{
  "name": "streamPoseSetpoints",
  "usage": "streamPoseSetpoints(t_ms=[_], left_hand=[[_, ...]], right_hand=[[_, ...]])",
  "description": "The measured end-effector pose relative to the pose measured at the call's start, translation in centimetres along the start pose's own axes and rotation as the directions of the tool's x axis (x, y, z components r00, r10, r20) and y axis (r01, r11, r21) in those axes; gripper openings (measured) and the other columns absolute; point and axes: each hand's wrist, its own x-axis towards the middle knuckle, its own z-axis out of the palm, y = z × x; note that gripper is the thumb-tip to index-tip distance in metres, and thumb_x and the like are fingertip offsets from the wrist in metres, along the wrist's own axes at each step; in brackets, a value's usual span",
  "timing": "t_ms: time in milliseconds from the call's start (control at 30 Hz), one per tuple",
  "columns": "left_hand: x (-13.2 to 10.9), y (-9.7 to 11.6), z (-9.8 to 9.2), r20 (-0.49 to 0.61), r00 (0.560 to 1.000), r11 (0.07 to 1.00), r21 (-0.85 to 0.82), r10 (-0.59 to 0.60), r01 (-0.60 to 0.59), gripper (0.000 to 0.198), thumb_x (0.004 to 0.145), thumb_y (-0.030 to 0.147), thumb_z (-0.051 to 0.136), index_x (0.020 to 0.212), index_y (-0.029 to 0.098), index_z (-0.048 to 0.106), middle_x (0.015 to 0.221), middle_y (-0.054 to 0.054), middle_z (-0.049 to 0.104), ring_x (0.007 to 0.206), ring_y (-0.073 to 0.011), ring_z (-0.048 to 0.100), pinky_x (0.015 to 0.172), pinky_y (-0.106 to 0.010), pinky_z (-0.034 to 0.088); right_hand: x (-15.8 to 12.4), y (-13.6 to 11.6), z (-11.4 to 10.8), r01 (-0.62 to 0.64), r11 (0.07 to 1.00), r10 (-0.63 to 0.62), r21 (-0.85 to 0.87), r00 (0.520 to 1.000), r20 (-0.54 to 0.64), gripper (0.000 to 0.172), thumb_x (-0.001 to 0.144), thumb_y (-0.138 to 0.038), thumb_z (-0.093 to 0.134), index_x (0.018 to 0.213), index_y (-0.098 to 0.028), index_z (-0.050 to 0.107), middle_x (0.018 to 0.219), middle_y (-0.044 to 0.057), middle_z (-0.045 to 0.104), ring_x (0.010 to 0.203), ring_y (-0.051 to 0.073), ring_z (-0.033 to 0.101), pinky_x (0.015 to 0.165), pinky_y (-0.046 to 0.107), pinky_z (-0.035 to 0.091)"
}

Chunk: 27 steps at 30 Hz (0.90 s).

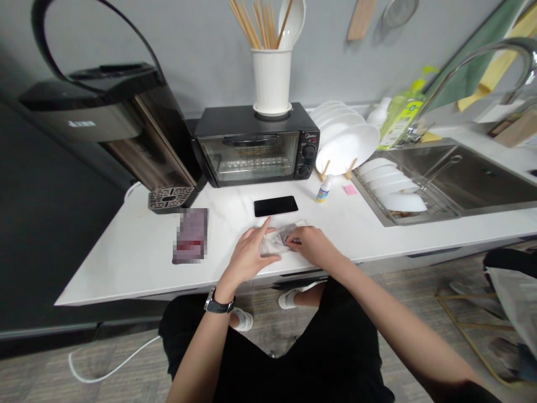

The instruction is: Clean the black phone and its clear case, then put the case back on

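Note:
On the white counter's front part lies a pale, flat, see-through-looking rectangular item (274, 244); its kind is unclear. My left hand (247, 252) rests at its left end, thumb and forefinger spread along the two sides. Over its right part, my right hand (312, 245) has its fingers curled and pressed together; whatever they pinch is too small to make out. A black smartphone (276, 206) lies just behind the pale item, screen up. Further right stand a small white bottle (323, 190) with a blue and yellow label and a pink sticky-note pad (349, 190).
A blurred-out purplish flat thing (192, 235) lies left on the counter (126, 263). Behind are a drinks machine (121, 123), a toaster oven (251, 154) bearing a white utensil pot (272, 78), and racked plates (346, 148). The sink (470, 173) is at right.

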Motion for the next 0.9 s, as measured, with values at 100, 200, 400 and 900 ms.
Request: streamPoseSetpoints(t_ms=[100,200,400,900], left_hand=[[0.1,0.0,-0.1,0.002,1.0,1.0,0.003,0.0,0.0,0.118,0.083,0.034,0.088,0.172,0.038,0.01,0.153,-0.003,0.063,0.13,-0.0291,0.056,0.114,-0.046,0.043],[0.3,-0.1,-0.2,0.002,1.0,1.0,0.01,0.001,-0.001,0.12,0.081,0.033,0.089,0.171,0.039,0.011,0.153,-0.001,0.063,0.131,-0.0281,0.056,0.116,-0.047,0.041],[0.5,-0.3,-0.1,0.014,1.0,1.0,0.009,-0.018,0.018,0.116,0.081,0.035,0.089,0.171,0.036,0.015,0.145,-0.004,0.067,0.128,-0.0295,0.057,0.115,-0.048,0.041],[0.2,0.1,-0.3,0.022,1.0,1.0,-0.025,-0.007,0.007,0.115,0.084,0.032,0.086,0.171,0.038,0.012,0.153,-0.002,0.063,0.131,-0.029,0.055,0.116,-0.047,0.039]], right_hand=[[-0.6,2.4,-1.2,-0.123,0.974,0.111,-0.192,0.991,-0.069,0.02,0.1,-0.016,0.064,0.097,-0.022,0.083,0.1,0.007,0.081,0.091,0.023,0.074,0.078,0.028,0.046],[-0.3,3.0,-0.9,-0.184,0.935,0.138,-0.302,0.976,-0.168,0.023,0.102,-0.015,0.059,0.097,-0.018,0.081,0.101,0.012,0.079,0.092,0.023,0.072,0.077,0.029,0.045],[2.5,-1.6,2.6,-0.03,0.998,0.017,-0.058,0.978,-0.206,0.021,0.102,-0.015,0.061,0.101,-0.019,0.081,0.104,0.008,0.079,0.094,0.02,0.072,0.083,0.028,0.046],[-0.7,2.8,-0.7,-0.173,0.965,0.139,-0.199,0.975,-0.172,0.023,0.101,-0.014,0.06,0.097,-0.019,0.082,0.102,0.009,0.078,0.09,0.021,0.072,0.078,0.028,0.045]])
